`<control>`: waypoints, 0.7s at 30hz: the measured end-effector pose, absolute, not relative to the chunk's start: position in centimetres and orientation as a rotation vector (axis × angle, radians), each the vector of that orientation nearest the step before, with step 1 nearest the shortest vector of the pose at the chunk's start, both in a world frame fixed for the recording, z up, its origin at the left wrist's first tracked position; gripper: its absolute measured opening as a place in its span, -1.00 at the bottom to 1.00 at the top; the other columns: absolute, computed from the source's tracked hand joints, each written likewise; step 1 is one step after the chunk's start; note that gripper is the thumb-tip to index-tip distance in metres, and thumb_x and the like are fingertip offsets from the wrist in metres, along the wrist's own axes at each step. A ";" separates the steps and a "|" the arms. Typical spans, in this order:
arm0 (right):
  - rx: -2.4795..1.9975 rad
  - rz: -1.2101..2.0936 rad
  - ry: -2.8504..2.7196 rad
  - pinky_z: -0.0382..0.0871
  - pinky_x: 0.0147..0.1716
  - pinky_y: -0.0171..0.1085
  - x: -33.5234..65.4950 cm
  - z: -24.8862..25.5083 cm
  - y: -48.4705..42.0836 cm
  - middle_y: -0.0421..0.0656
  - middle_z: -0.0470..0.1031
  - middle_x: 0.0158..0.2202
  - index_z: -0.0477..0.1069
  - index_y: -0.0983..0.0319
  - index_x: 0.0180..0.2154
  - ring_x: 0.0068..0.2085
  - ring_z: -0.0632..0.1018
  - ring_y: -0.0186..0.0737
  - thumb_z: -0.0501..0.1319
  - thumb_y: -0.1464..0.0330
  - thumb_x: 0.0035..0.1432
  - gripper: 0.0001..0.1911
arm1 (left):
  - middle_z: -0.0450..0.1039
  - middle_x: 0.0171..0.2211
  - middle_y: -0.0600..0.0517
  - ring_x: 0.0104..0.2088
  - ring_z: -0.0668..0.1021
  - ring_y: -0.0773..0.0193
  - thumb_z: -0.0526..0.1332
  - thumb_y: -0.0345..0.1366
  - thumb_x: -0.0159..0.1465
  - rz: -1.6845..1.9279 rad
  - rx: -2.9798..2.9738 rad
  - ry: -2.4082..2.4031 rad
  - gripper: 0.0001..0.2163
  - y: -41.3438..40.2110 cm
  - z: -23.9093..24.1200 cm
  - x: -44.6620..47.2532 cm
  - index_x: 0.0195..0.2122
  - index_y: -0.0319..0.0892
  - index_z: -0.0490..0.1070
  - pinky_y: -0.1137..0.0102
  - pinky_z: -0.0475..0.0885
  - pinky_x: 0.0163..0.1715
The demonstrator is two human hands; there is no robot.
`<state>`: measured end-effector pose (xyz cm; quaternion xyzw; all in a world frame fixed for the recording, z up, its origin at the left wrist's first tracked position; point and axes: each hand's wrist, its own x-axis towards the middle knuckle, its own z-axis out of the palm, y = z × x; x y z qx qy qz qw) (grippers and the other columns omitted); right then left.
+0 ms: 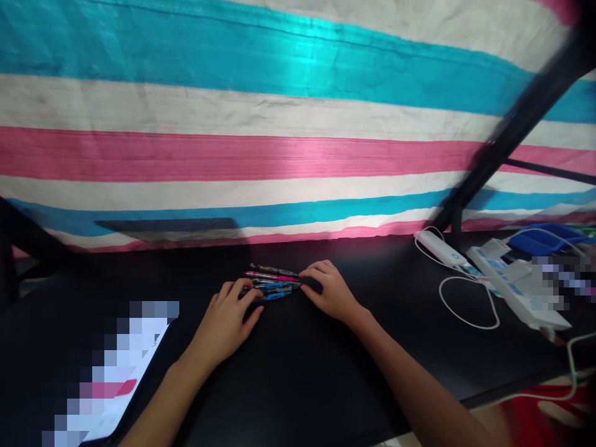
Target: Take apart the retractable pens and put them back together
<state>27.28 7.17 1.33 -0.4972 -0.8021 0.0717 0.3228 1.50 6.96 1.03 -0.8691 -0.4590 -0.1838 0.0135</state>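
Several pens (274,277) lie side by side in a loose bundle on the black table (279,385), some blue, one pink-red and one dark. My left hand (228,320) is at their left ends, its fingers curled over them and its thumb alongside the nearest blue pen. At the other end, my right hand (333,292) closes around the pens' right ends between thumb and fingers. A dark patch shows inside that grip; I cannot tell whether it is an object or shadow. The fingers hide both ends of the bundle.
At left lies a lit tablet-like screen (116,397), partly blurred out. To the right are a white oblong device (440,249), a white power strip (516,288), loose cables and a blue tray (544,239). Behind hangs a striped sheet (279,155), with a black frame bar (512,133) at right.
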 end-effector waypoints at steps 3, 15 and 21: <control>-1.314 0.203 -2.182 0.25 -0.14 -0.16 26.6 0.8 7.3 -0.10 0.45 -0.13 0.43 0.18 -0.06 -0.09 0.36 -0.12 0.23 0.39 0.16 -0.72 | 0.32 -0.11 -0.05 -0.14 0.39 0.10 0.07 -0.27 0.32 -0.586 -2.752 -1.416 -0.84 6.9 1.0 1.6 -0.13 -0.06 0.39 0.19 0.40 -0.16; -1.235 0.223 -2.167 0.26 -0.10 -0.12 25.9 0.0 9.0 -0.07 0.45 -0.12 0.48 0.19 -0.09 -0.08 0.37 -0.11 0.18 0.47 0.15 -0.73 | 0.44 -0.16 -0.02 -0.17 0.45 0.11 0.01 -0.33 0.34 -0.627 -2.719 -1.448 -0.85 6.9 1.4 1.4 -0.21 -0.08 0.37 0.27 0.32 -0.29; -1.291 0.324 -2.179 0.09 0.06 0.02 25.5 0.3 8.7 -0.07 0.34 0.13 0.20 0.14 0.18 0.15 0.25 -0.01 0.19 0.39 0.11 -0.42 | 0.46 -0.18 -0.01 -0.17 0.46 0.11 0.00 -0.30 0.36 -0.660 -2.695 -1.419 -0.82 7.0 1.6 1.7 -0.14 -0.06 0.38 0.26 0.32 -0.27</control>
